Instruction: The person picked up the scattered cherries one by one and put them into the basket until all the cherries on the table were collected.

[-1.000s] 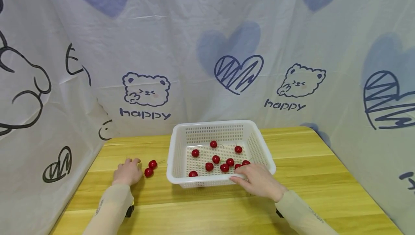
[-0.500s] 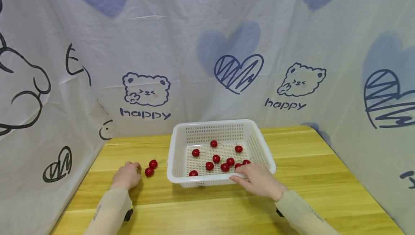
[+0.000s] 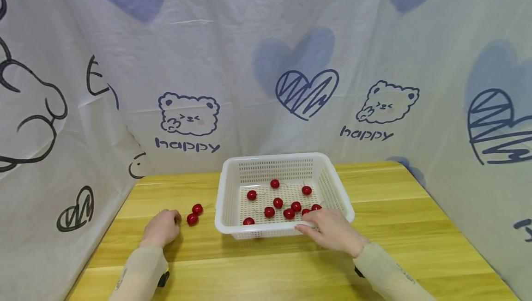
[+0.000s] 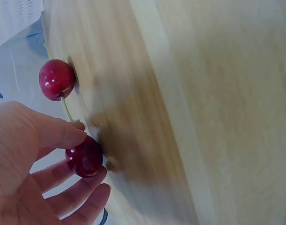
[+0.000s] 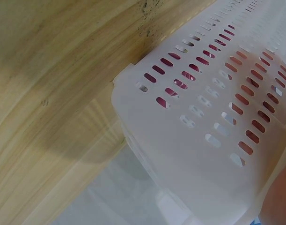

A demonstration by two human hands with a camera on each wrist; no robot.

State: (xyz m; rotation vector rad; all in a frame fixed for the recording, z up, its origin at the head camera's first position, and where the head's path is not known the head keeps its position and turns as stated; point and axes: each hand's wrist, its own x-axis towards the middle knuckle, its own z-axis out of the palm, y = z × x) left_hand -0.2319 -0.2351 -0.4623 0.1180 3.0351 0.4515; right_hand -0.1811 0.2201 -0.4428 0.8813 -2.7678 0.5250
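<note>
My left hand is low over the left part of the table. In the left wrist view, its thumb and fingers pinch a dark red cherry, which the hand hides in the head view. Two more cherries lie just right of this hand, a nearer cherry and a farther cherry. A white plastic basket with slotted walls stands at the middle. My right hand grips its front rim near the right corner, thumb outside and fingers over the inner side.
Several red cherries with stems, such as a cherry, lie spread on the basket floor. The wooden table ends at a white printed cloth that hangs behind and along both sides.
My left hand has drawn slightly back toward me and its fingers have curled in. The right hand keeps its grip on the basket, which stays in place.
</note>
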